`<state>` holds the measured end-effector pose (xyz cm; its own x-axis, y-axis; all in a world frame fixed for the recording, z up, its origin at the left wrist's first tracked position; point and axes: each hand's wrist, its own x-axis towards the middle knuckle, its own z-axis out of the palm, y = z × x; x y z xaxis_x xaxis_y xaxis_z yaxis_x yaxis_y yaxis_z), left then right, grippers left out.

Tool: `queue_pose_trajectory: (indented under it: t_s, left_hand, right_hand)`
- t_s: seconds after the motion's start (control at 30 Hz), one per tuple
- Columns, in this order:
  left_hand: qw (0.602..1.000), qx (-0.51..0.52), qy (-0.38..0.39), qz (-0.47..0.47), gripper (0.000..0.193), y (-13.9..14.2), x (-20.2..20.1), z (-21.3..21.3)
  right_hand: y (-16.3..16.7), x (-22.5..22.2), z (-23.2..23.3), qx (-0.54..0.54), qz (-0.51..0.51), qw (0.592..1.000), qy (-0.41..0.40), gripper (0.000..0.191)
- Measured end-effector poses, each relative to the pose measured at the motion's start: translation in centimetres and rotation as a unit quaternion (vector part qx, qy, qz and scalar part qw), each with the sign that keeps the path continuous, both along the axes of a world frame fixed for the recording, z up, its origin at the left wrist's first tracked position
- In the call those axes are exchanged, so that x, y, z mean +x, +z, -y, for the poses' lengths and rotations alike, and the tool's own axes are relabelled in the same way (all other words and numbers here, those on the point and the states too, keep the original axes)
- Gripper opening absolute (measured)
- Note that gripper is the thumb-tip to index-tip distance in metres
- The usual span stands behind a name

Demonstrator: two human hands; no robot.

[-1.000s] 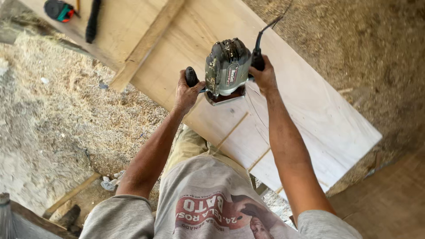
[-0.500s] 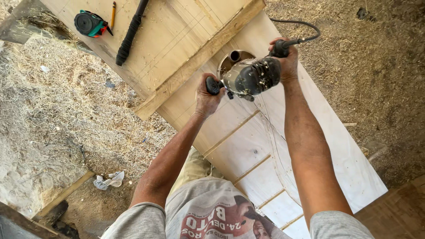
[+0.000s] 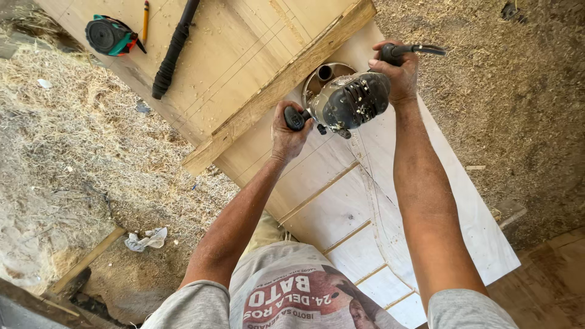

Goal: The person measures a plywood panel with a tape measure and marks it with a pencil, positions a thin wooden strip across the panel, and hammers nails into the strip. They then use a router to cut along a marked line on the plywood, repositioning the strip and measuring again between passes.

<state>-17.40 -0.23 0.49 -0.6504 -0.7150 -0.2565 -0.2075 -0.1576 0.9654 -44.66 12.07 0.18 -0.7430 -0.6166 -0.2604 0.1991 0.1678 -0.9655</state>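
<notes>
A grey-green handheld router (image 3: pixel 348 100) with black side handles rests on a large plywood sheet (image 3: pixel 341 201), its round base against a rough wooden batten (image 3: pixel 277 85) lying across the board. My left hand (image 3: pixel 289 131) is closed around the left handle. My right hand (image 3: pixel 396 70) is closed around the right handle, where a black power cord (image 3: pixel 426 49) leaves the tool. Several thin straight grooves cross the pale near part of the sheet.
On the far part of the board lie a green and red tape measure (image 3: pixel 109 36), an orange pencil (image 3: pixel 145 19) and a black coiled cord (image 3: pixel 175 45). Sawdust and shavings cover the ground on both sides. A crumpled white rag (image 3: pixel 146 239) lies at lower left.
The router has travelled away from me along the sheet and now sits against the wooden batten, both hands still on its handles. More of the far board and its tools has come into view.
</notes>
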Motion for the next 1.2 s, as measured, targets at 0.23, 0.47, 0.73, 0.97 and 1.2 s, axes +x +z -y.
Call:
queue_pose_trajectory:
  t_s: [0.23, 0.47, 0.73, 0.97, 1.2]
  left_hand:
    - [1.000, -0.003, -0.002, -0.008, 0.040, -0.2, -0.2, -0.2]
    - [0.996, -0.083, -0.015, 0.010, 0.040, 0.3, 0.1, -0.2]
    - [0.999, 0.021, 0.029, 0.004, 0.037, 0.4, -0.7, -0.7]
    - [0.999, -0.030, 0.013, 0.026, 0.041, 0.6, -0.7, -0.3]
    - [0.999, -0.018, 0.026, -0.008, 0.036, -0.3, -0.4, -0.5]
  right_hand:
    - [0.5, -0.4, 0.2, -0.001, 0.004, 1.000, 0.019, 0.031]
    - [0.5, -0.9, 0.2, 0.037, -0.026, 0.998, 0.046, 0.029]
    - [0.4, -1.5, 0.5, 0.038, -0.027, 0.998, 0.050, 0.027]
    - [0.5, -1.8, 0.7, 0.034, -0.006, 0.997, 0.074, 0.027]
    - [-0.9, -2.1, -0.4, 0.012, 0.000, 0.997, 0.078, 0.025]
